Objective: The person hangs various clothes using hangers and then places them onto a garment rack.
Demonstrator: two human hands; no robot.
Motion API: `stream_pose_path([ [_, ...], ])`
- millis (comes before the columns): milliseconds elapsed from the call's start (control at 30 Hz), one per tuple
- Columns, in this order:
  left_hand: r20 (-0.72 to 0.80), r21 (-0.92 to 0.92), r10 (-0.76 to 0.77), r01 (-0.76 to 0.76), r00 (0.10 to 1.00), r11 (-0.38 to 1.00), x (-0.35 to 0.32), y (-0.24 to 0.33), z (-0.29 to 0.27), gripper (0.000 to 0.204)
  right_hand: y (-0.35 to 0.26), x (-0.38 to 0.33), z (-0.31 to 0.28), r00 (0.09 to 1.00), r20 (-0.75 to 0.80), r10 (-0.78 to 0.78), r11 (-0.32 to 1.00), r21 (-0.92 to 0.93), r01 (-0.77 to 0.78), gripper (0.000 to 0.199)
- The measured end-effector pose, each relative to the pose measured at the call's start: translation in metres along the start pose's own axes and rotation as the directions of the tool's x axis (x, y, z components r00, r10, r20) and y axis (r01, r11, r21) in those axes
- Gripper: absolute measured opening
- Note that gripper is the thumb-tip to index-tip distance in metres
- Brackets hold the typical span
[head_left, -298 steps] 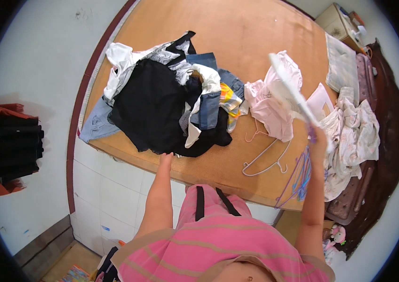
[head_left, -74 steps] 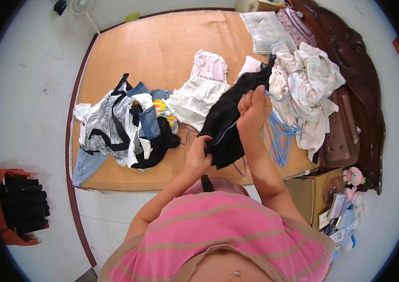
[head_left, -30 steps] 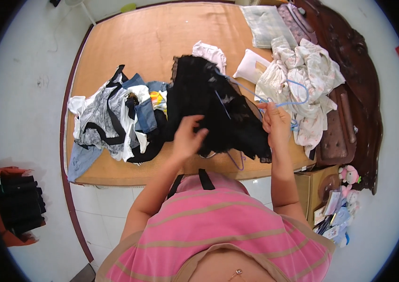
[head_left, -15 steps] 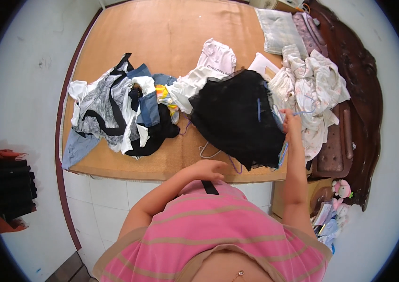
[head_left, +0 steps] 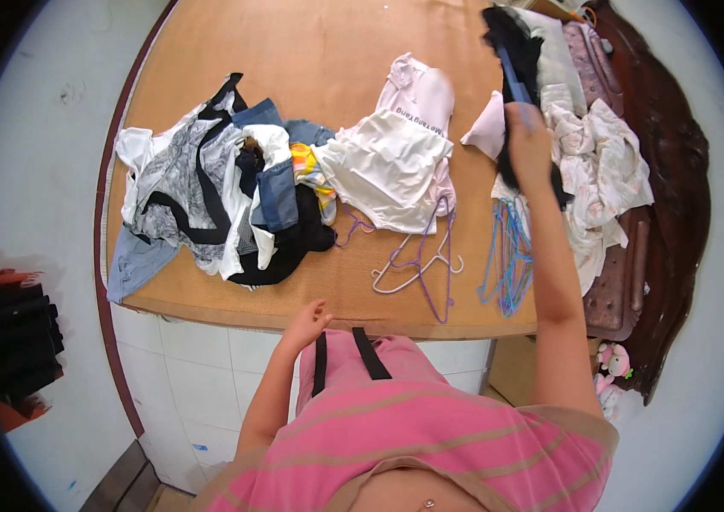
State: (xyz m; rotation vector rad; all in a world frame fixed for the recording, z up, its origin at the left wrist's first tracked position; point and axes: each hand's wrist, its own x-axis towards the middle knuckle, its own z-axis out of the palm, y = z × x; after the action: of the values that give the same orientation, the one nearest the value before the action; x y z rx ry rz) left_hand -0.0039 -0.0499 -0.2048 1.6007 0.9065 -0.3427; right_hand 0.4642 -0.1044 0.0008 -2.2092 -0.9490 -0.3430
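Nearest: wearer's pink striped top (head_left: 422,401), trousers below with black straps; off to the right, a small pink plush toy (head_left: 613,358) beside the bed. Left hand (head_left: 306,326) at the front edge of the tan mat (head_left: 328,273), grasping nothing, fingers loosely bent; whether it touches the mat, cannot tell. Just beyond, on the mat, a white hanger (head_left: 396,288) and a purple hanger (head_left: 450,273) lie crossed. To their right, a tangled bundle of blue and purple hangers (head_left: 509,264). Left side: heaped clothes (head_left: 208,179), grey-patterned, white, black and denim-blue pieces overlapping, a yellow-orange bit at the right end. Touching that end, a white garment (head_left: 392,166), spread out, overlapping a pale pink garment (head_left: 413,81) farther back. Right arm stretched far over the mat; right hand (head_left: 530,132) blurred, apparently clenched on a blue hanger (head_left: 511,72). Black garment (head_left: 511,34) is with that hanger, extending beyond the hand and down past it, near the crumpled floral cloth (head_left: 601,171). Dark carved headboard (head_left: 677,213) runs along the right.
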Motion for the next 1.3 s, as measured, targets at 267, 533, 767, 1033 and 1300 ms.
stream_pose_path([
  [267, -0.074, -0.011, -0.084, 0.084, 0.994, 0.996, 0.002, -0.049, 0.002, 0.046, 0.063, -0.129, 0.236, 0.884, 0.467, 0.005, 1.0, 0.015, -0.014, 0.01],
  [533, -0.062, 0.061, -0.312, 0.315, 0.948, 0.947, -0.007, -0.102, 0.017, 0.045, 0.101, -0.29, 0.321, 0.461, 0.886, 0.05, 0.99, -0.107, 0.097, 0.024],
  [767, 0.009, 0.065, -0.297, 0.296, 0.955, 0.953, 0.004, -0.09, 0.022, 0.043, 0.095, -0.313, 0.335, 0.506, 0.828, 0.24, 0.905, -0.379, 0.192, 0.014],
  [1033, -0.069, 0.101, -0.212, 0.218, 0.975, 0.971, -0.002, -0.069, 0.017, 0.042, 0.079, -0.29, 0.282, 0.655, 0.756, 0.014, 0.926, -0.257, 0.278, 0.008],
  [1300, -0.061, 0.327, -0.05, 0.068, 0.997, 0.943, -0.014, -0.032, 0.031, 0.046, 0.082, -0.173, 0.139, 0.971, 0.239, 0.022, 0.998, 0.055, -0.036, 0.005],
])
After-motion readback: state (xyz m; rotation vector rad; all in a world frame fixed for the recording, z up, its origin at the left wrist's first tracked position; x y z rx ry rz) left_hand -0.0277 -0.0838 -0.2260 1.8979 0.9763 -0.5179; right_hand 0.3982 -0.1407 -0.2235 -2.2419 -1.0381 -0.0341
